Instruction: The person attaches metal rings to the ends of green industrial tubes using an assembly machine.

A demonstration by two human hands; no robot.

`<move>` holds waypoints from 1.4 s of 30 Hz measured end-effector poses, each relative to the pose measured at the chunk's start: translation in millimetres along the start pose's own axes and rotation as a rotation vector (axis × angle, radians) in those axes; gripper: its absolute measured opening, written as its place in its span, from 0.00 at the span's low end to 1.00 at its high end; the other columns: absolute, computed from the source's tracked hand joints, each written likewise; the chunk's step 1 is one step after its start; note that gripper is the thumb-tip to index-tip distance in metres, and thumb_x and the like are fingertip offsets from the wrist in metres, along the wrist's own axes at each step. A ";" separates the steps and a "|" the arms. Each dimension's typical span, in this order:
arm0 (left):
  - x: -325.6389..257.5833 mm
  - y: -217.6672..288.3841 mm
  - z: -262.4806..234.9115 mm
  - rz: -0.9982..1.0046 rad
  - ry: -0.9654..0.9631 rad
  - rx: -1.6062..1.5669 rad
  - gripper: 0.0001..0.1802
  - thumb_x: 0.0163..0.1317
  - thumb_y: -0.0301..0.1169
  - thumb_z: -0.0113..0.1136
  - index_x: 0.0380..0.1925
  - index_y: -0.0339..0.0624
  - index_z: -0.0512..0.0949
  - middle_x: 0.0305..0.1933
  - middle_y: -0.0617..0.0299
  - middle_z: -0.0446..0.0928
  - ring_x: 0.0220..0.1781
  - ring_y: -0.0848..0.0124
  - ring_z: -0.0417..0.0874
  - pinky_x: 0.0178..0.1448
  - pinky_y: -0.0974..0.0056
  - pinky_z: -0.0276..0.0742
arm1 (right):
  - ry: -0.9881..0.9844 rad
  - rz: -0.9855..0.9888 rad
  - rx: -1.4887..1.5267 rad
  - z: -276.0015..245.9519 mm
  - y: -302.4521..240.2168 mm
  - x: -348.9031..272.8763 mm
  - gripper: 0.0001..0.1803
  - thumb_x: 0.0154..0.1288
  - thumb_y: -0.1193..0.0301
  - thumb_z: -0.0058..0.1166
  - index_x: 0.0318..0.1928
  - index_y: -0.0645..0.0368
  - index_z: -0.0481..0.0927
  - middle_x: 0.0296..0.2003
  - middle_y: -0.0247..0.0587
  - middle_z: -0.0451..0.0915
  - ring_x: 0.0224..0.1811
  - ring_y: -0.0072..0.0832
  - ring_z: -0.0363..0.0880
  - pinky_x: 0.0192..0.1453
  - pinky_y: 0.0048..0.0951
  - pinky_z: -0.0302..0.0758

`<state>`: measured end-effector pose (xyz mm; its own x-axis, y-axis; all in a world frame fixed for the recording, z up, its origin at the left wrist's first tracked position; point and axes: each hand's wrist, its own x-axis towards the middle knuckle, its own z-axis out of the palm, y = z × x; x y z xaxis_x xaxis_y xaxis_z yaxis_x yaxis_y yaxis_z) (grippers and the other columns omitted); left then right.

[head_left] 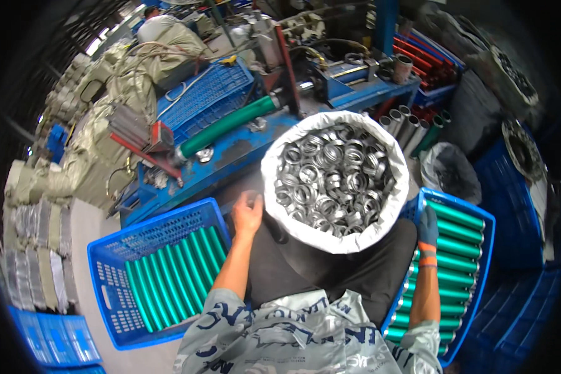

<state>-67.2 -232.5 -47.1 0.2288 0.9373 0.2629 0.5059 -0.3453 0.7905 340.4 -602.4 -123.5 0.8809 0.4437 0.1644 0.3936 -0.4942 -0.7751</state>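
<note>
Between my knees stands a white sack [273, 181] with its rim rolled down, filled with loose metal rings [330, 181]. My left hand [248, 213] is bare and hovers just left of the sack, fingers slightly apart and nothing visible in them. On my right hand [428, 227] is a grey-blue glove with an orange cuff. It reaches into the right blue crate [489, 249], against the left ends of the green tubes [456, 243] lying there. Whether its fingers grip a tube is hidden. More green tubes [174, 274] lie side by side in the left blue crate [106, 293].
Ahead, a blue metal bench [230, 149] carries a green tube [230, 126] held lengthwise in a machine. Bare metal tubes [407, 128] stand at its right end. A smaller bag [449, 171] sits behind the right crate, and blue crates [56, 340] are at lower left.
</note>
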 end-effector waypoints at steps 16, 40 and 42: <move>-14.8 30.5 -21.6 0.053 -0.049 0.198 0.11 0.58 0.34 0.65 0.39 0.42 0.81 0.36 0.55 0.85 0.37 0.58 0.87 0.44 0.58 0.81 | -0.439 -0.050 -0.848 -93.6 144.5 157.1 0.44 0.67 0.40 0.46 0.71 0.59 0.64 0.65 0.61 0.69 0.67 0.57 0.67 0.70 0.48 0.62; -15.6 4.9 -5.5 0.105 -0.223 -0.078 0.17 0.62 0.28 0.63 0.50 0.34 0.78 0.46 0.54 0.83 0.45 0.66 0.84 0.50 0.64 0.77 | -0.337 0.227 -0.926 -206.6 58.2 -174.1 0.40 0.50 0.28 0.52 0.26 0.57 0.85 0.28 0.51 0.84 0.33 0.50 0.82 0.41 0.47 0.76; -34.3 6.4 -15.9 0.149 -0.205 0.026 0.16 0.61 0.26 0.64 0.48 0.33 0.77 0.50 0.50 0.81 0.51 0.61 0.81 0.56 0.60 0.75 | -0.489 0.479 -0.809 -219.8 30.6 -206.6 0.38 0.50 0.33 0.57 0.36 0.59 0.87 0.35 0.52 0.85 0.42 0.50 0.83 0.49 0.46 0.77</move>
<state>-85.1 -266.1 -42.3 0.4649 0.8476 0.2560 0.4744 -0.4826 0.7363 228.2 -873.6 -47.1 0.8597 0.2347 -0.4536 0.2499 -0.9679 -0.0273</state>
